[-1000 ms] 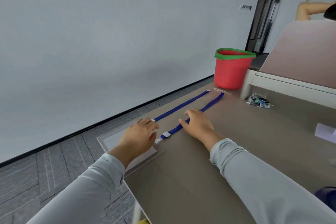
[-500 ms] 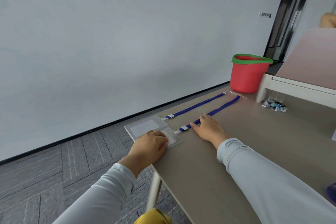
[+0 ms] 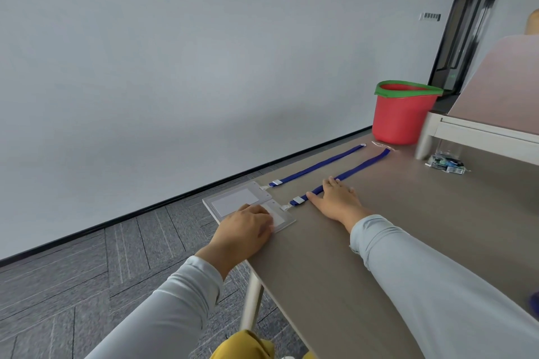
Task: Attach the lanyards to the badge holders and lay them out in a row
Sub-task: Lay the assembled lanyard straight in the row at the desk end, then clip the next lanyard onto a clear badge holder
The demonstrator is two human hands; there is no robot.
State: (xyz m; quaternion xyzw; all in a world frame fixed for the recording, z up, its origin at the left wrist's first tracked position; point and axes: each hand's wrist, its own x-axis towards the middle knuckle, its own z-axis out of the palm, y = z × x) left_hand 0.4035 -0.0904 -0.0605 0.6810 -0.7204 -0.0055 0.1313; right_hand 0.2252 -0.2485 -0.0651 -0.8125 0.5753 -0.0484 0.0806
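Note:
Two clear badge holders lie side by side at the table's left corner, each clipped to a blue lanyard running away toward the far edge. The far badge holder (image 3: 236,198) joins the far lanyard (image 3: 318,167). My left hand (image 3: 248,230) rests with bent fingers on the near badge holder (image 3: 281,217), covering most of it. My right hand (image 3: 335,198) lies flat with straight fingers on the near lanyard (image 3: 358,167), just past its white clip (image 3: 297,200).
The brown table (image 3: 364,256) ends at a corner right under the badge holders, with grey carpet below. A red bucket (image 3: 402,114) with a green rim stands at the far end. A white raised shelf (image 3: 478,134) and a small packet (image 3: 446,162) sit at the right.
My left hand has slid from the lanyard clips back onto the near badge holder. My right hand stays on the near lanyard. The view shifted left, showing both holders.

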